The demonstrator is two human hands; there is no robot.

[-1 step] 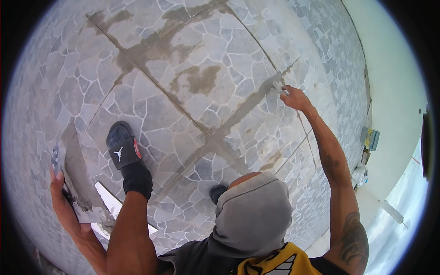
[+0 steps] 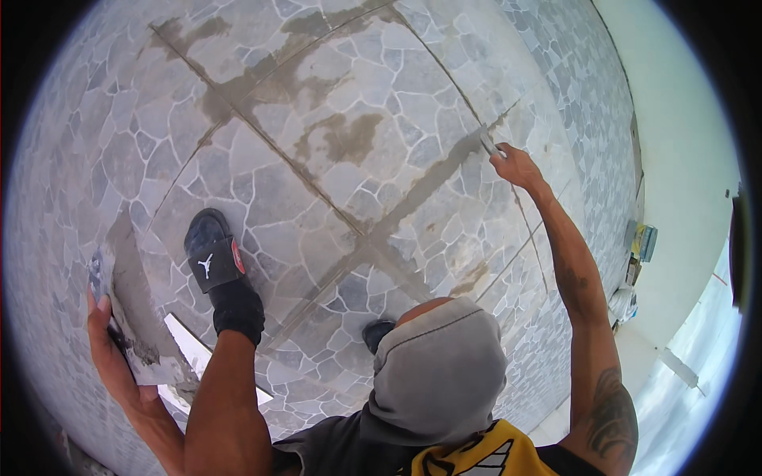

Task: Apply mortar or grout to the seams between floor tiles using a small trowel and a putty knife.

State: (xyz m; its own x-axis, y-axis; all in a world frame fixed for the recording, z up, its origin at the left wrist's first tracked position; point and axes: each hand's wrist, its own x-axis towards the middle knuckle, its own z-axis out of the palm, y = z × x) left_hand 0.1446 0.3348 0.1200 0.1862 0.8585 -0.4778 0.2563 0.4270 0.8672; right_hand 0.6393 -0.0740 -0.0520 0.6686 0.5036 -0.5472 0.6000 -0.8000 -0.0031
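Observation:
My left hand (image 2: pixel 111 337) grips a flat metal board (image 2: pixel 163 370) loaded with grey grout (image 2: pixel 132 278) at the lower left. My right hand (image 2: pixel 516 168) holds a small putty knife (image 2: pixel 488 141) against a grout-smeared joint (image 2: pixel 432 178) between the patterned floor tiles (image 2: pixel 413 79). Wet grey paste runs along several crossing joints, with smudges on the tiles. My left foot in a black sandal (image 2: pixel 213 262) rests beside the board, and a bright white flat piece (image 2: pixel 190 341) shows behind my left leg. A grey cloth-covered knee (image 2: pixel 432 365) fills the bottom middle.
A pale wall (image 2: pixel 675 143) curves along the right, with boxes and bags (image 2: pixel 641 242) at its foot. A dark object (image 2: pixel 736 246) is at the far right edge. Another dark shoe (image 2: pixel 377 333) peeks out beside the grey cloth.
My right hand and the putty knife have shifted slightly up and to the right along the joint. My left hand has stayed in place.

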